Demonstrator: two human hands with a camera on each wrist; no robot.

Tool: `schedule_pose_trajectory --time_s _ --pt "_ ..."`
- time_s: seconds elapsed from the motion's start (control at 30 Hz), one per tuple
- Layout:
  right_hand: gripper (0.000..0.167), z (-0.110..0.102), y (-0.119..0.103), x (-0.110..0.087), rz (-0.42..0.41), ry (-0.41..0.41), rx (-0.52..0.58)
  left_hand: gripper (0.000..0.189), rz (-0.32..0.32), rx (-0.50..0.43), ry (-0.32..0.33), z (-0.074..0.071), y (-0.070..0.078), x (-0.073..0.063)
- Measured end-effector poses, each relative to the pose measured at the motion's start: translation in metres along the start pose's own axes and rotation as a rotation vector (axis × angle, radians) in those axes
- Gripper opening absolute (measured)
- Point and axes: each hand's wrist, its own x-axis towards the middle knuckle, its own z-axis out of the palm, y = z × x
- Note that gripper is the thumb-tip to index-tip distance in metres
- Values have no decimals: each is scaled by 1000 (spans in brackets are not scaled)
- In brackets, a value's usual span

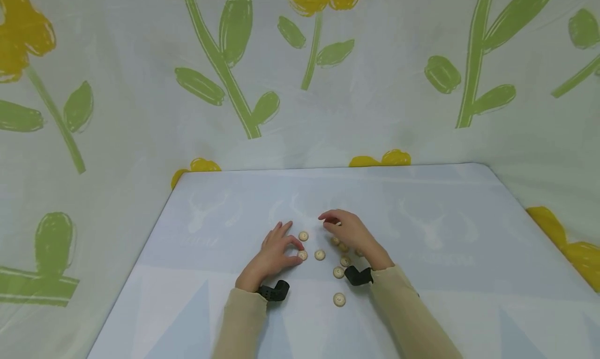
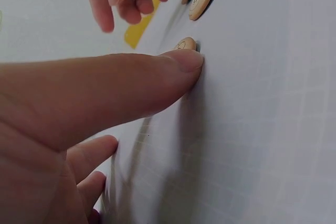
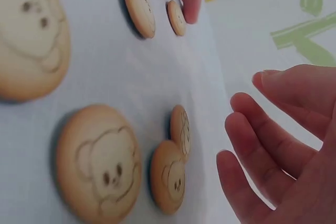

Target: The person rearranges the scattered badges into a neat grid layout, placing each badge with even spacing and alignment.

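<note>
My left hand (image 1: 275, 254) pinches a round tan disc (image 1: 302, 255) between thumb and index finger at the table surface, its other fingers spread. In the left wrist view the thumb covers part of this disc (image 2: 185, 43). My right hand (image 1: 352, 233) is raised over the table with its fingers loosely bent and nothing between them. Below it lie several more discs; in the right wrist view each large disc (image 3: 98, 163) bears a line-drawn bear face. Two of these, a front disc (image 3: 168, 177) and a rear disc (image 3: 180, 129), touch or overlap.
One disc (image 1: 303, 236) lies just beyond the pinched one, another disc (image 1: 320, 255) to its right. A single disc (image 1: 339, 299) is nearest the front. The pale table (image 1: 197, 296) ends at a back edge against a flower-patterned cloth (image 1: 384, 88). Both wrists wear black camera mounts (image 1: 274, 291).
</note>
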Motion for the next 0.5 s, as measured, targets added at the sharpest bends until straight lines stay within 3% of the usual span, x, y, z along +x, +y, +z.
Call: schedule_pose_trajectory --time_s 0.33,0.5 --pt "20 -6 5 -20 -20 62 23 14 1 3 0 3 -1 0" --pt "19 -9 2 -23 8 66 35 14 17 9 15 3 -4 -2"
